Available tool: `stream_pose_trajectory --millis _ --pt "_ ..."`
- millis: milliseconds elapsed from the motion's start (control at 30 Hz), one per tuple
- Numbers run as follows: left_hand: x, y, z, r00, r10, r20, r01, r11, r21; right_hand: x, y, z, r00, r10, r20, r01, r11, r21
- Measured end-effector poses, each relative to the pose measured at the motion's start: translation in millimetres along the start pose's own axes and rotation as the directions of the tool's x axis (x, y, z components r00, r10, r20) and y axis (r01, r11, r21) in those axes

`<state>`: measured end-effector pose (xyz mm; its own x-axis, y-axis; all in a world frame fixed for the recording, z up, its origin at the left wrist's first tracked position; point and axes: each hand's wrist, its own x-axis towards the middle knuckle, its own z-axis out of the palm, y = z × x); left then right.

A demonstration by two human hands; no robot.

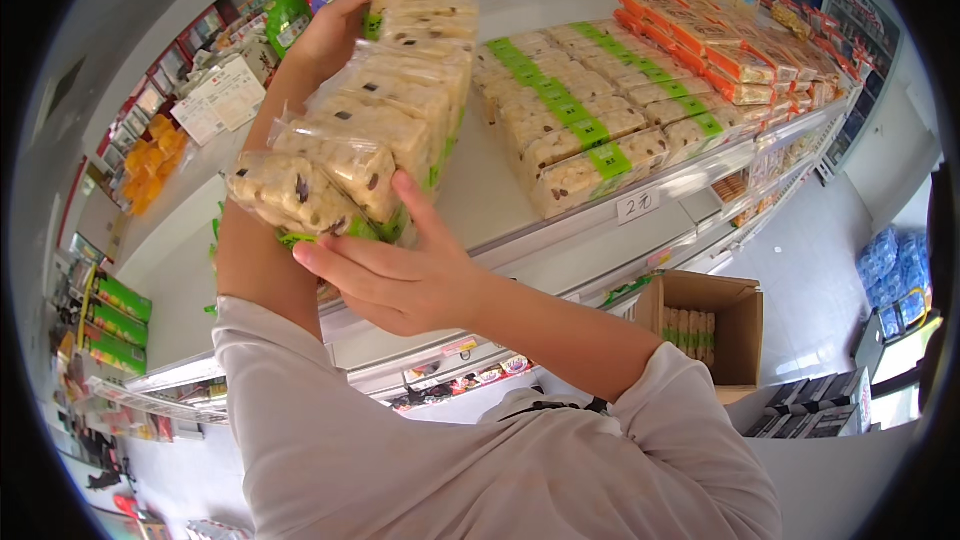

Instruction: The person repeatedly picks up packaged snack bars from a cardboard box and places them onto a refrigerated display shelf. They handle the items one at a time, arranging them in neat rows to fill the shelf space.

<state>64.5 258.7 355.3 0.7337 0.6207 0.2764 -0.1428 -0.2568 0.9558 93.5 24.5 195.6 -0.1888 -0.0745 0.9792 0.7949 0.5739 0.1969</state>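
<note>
A long row of clear-wrapped, raisin-dotted sachima bars [375, 101] is held between my two hands, tilted above the white shelf top [499, 187]. My left hand [334, 26] grips the far end from the left side, its fingers mostly hidden behind the bars. At the near end, my right hand [412, 274] supports the row from below, thumb against the side. Green label strips peek out along the row's lower edge. To the right, more sachima bars [574, 105] stand in neat rows on the shelf, green bands facing up.
Orange-wrapped snack packs [720, 45] are piled at the right end. A handwritten price tag [637, 205] hangs on the shelf edge. On the floor, an open cardboard box [739, 330] contains more bars. Green packages [285, 19] and white paper cards [221, 101] stand at left.
</note>
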Motion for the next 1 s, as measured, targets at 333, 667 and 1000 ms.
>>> stream_pose_trajectory --millis 333,667,1000 --pt "7.7 -29.8 2.0 0.993 -0.109 0.053 0.095 0.970 0.225 -25.0 7.0 -19.0 0.956 0.150 -0.254 -0.110 0.980 0.166" --pt "10.0 -64.0 16.4 0.979 -0.201 -0.026 0.202 0.979 0.032 -44.1 -35.7 -53.3 0.654 0.754 0.059 -0.697 0.570 0.435" --pt "19.8 -77.2 41.0 0.966 -0.240 -0.097 0.230 0.968 -0.105 -47.9 -35.9 -41.8 0.498 0.841 0.210 -0.746 0.293 0.598"
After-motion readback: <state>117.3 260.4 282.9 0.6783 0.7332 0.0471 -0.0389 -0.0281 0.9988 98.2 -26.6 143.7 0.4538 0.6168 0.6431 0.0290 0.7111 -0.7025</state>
